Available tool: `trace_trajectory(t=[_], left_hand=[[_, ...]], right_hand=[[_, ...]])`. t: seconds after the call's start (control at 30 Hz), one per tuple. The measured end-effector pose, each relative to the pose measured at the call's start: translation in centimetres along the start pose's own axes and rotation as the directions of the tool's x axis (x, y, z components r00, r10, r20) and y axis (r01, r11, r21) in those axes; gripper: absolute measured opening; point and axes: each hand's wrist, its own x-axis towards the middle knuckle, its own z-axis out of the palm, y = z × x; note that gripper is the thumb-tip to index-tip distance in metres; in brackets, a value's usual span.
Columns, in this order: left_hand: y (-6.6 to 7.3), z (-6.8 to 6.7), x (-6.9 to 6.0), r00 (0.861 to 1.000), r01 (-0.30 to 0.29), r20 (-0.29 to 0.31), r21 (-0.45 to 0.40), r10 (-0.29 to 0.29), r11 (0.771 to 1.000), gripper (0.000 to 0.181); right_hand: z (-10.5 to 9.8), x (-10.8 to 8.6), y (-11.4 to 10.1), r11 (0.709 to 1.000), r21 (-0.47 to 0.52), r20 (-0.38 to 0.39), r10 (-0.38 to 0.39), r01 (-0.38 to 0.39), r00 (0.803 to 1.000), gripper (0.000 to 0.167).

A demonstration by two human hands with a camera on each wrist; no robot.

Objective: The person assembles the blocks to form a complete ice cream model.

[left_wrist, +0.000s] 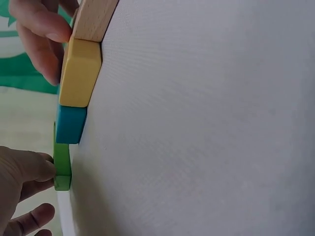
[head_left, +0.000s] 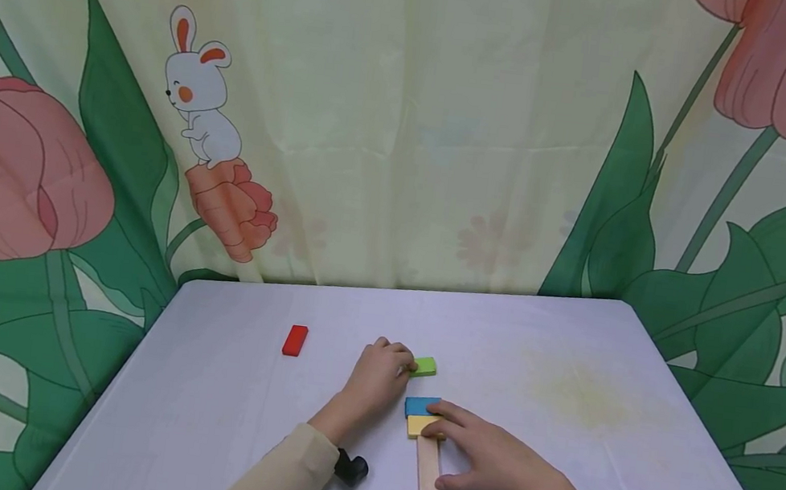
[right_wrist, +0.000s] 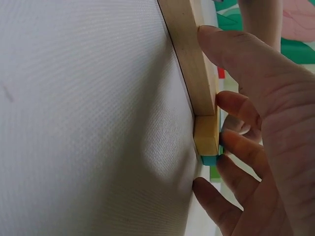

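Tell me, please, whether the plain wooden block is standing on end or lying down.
Lying down: the wooden block stretches lengthwise along the tabletop in the head view.

I see a green block (head_left: 425, 367) pinched by the left fingers (left_wrist: 43, 168); by the right fingers (head_left: 452, 414), a blue block (head_left: 417, 406), yellow block (head_left: 418, 427) and pale wooden strip (head_left: 428, 477) lie flat, touching in sequence

Observing remotely, I record my right hand (right_wrist: 283, 147), thumb touching the wooden block (right_wrist: 189, 59). Near its fingertips, the yellow block (right_wrist: 206, 135) abuts that block's end; just past this, a blue block (right_wrist: 209, 161) shows. White bench (right_wrist: 83, 123) spreads before the hand.
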Motion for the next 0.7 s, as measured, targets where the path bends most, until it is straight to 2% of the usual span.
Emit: trace_trajectory(t=[0.1, 0.17, 0.23, 0.27, 0.3, 0.33, 0.4, 0.43, 0.5, 0.57, 0.63, 0.7], left_hand=[[0.0, 0.1, -0.2, 0.999, 0.030, -0.012, -0.042, -0.030, 0.999, 0.019], [0.0, 0.1, -0.4, 0.997, 0.071, -0.016, -0.116, -0.073, 0.991, 0.024], [0.0, -0.1, -0.7, 0.992, 0.124, -0.009, -0.244, -0.130, 0.962, 0.030], [0.0, -0.3, -0.8, 0.987, 0.152, 0.003, -0.323, -0.160, 0.934, 0.032], [-0.1, -0.5, -1.0, 0.982, 0.180, 0.018, -0.409, -0.189, 0.895, 0.034], [0.0, -0.7, -1.2, 0.976, 0.205, 0.036, -0.492, -0.216, 0.846, 0.036], [-0.1, -1.1, -1.5, 0.962, 0.252, 0.086, -0.637, -0.258, 0.728, 0.038], [-0.1, -1.3, -1.6, 0.955, 0.274, 0.111, -0.687, -0.275, 0.673, 0.039], [-0.1, -1.6, -1.8, 0.939, 0.316, 0.161, -0.748, -0.303, 0.584, 0.040], [-0.1, -1.7, -1.9, 0.922, 0.361, 0.216, -0.779, -0.321, 0.512, 0.042], [0.1, -1.8, -2.1, 0.909, 0.392, 0.259, -0.798, -0.327, 0.457, 0.045], [0.3, -1.9, -2.2, 0.898, 0.415, 0.296, -0.816, -0.325, 0.403, 0.047]], right_hand=[[-0.1, 0.0, 0.0, 1.000, -0.023, -0.005, -0.012, 0.012, 1.000, 0.054], [-0.1, 0.0, 0.0, 0.999, -0.042, -0.012, -0.023, 0.022, 1.000, 0.055], [0.0, 0.0, 0.0, 0.998, -0.062, -0.018, -0.027, 0.026, 0.999, 0.055], [0.0, -0.1, 0.1, 0.997, -0.069, -0.023, -0.030, 0.028, 0.999, 0.055], [0.0, -0.1, 0.2, 0.997, -0.077, -0.030, -0.030, 0.027, 0.999, 0.055], [-0.1, -0.1, 0.1, 0.997, -0.077, -0.037, -0.021, 0.018, 0.999, 0.054], [-0.3, 0.0, 0.0, 0.997, -0.068, -0.063, 0.015, -0.020, 0.998, 0.050], [-0.3, 0.2, 0.0, 0.997, -0.065, -0.092, 0.026, -0.033, 0.995, 0.047], [-0.5, 0.5, -0.3, 0.997, -0.035, -0.160, 0.057, -0.064, 0.985, 0.041], [-0.5, 1.0, -0.5, 0.993, 0.033, -0.224, 0.120, -0.116, 0.967, 0.038], [-0.3, 1.5, -0.6, 0.976, 0.155, -0.269, 0.192, -0.154, 0.944, 0.042], [-0.3, 2.2, -0.6, 0.923, 0.327, -0.272, 0.295, -0.200, 0.916, 0.048]])
